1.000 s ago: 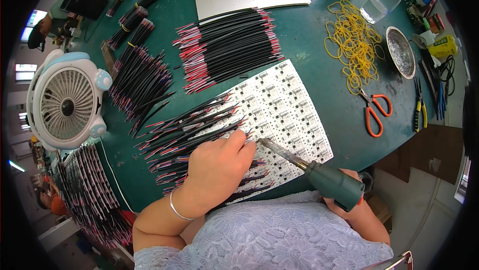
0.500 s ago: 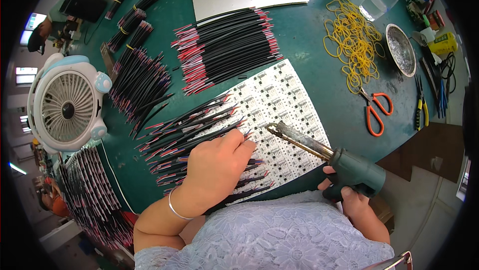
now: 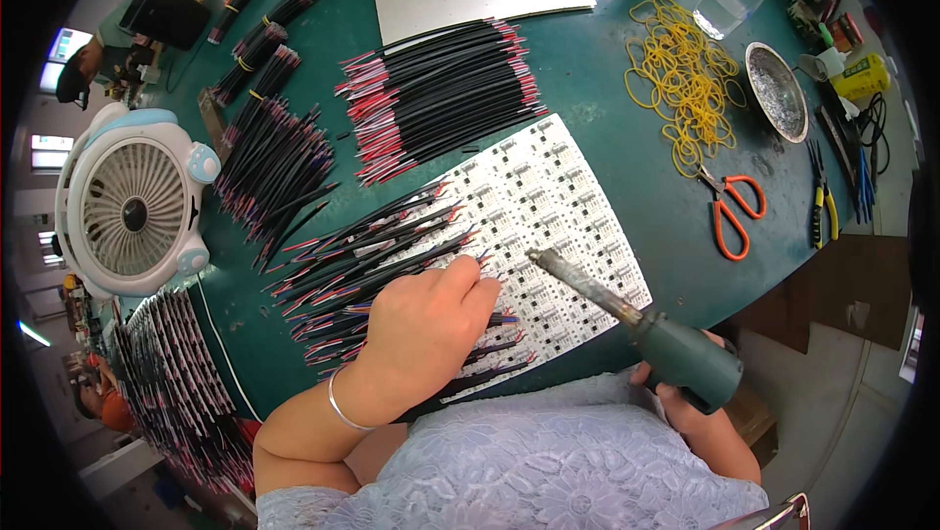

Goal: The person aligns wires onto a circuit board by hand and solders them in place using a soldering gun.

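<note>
1. The left hand is above the white circuit board sheet, with its fingers bent; the fingertips are hidden, so I cannot tell if they grip a wire.
2. Black sleeved wires lie in rows across the left part of this sheet, which rests on the green table.
3. The right hand is closed around the green soldering tool; its metal tip points toward the left hand, but stays apart from it.
</note>
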`<state>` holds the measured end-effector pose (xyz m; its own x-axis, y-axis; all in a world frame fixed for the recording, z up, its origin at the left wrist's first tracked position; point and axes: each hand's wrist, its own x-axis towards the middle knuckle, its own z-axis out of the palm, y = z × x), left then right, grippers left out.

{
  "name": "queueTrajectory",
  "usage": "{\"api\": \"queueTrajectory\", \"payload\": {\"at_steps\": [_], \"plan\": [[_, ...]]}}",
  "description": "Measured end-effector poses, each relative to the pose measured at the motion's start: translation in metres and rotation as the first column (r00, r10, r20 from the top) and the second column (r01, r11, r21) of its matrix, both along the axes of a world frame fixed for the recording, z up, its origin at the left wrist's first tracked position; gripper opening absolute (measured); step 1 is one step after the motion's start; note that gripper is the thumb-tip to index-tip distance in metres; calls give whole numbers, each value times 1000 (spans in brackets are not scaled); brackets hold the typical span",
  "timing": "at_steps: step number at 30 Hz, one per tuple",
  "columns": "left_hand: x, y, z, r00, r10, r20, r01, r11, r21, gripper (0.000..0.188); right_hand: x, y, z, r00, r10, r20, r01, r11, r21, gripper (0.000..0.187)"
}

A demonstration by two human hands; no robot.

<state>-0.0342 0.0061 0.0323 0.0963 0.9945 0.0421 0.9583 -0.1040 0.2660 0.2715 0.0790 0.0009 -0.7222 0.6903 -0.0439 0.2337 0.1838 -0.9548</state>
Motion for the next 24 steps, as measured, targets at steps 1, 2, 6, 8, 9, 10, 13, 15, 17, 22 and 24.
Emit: {"api": "queueTrajectory", "payload": {"at_steps": [1, 2, 6, 8, 9, 10, 13, 15, 17, 22, 24], "plan": [[0, 0, 0, 1000, -3, -6, 3, 1000, 2, 20, 2, -1, -3, 996, 61, 62, -68, 990, 125, 53], [1, 0, 0, 1000, -4, -7, 4, 1000, 6, 20, 3, -2, -6, 996, 60, 62, -67, 989, 129, 53], [3, -2, -2, 999, 5, -37, -4, 1000, 23, 19, 3, -4, -13, 991, 92, 100, -116, 957, 267, 42], [4, -3, -2, 999, 7, -38, -6, 999, 41, 19, -1, -5, -11, 993, 83, 79, -104, 945, 311, 39], [4, -3, -2, 999, 8, -45, -7, 1000, 29, 18, -6, -8, -6, 996, 46, 78, -66, 961, 270, 35], [4, -4, -2, 999, 9, -52, -9, 1000, 15, 18, -9, -9, -3, 997, 9, 78, -27, 973, 228, 31], [4, -4, -1, 999, -1, -40, 0, 1000, -4, 17, -10, -4, 0, 990, 87, 114, -111, 969, 219, 27], [5, -4, -1, 999, 1, -40, -2, 1000, -11, 18, -13, -2, 2, 992, 99, 83, -115, 971, 208, 26], [5, -5, -1, 999, 2, -39, -3, 1000, -19, 18, -14, -1, 4, 993, 110, 53, -118, 973, 196, 25], [5, 0, 0, 999, 6, -40, -8, 999, -44, 18, -4, -6, -3, 987, 26, 159, -56, 981, 184, 26], [5, 1, 1, 999, 6, -50, -8, 999, -40, 18, -10, -8, 10, 993, -110, 34, 114, 973, -200, 28]]}}
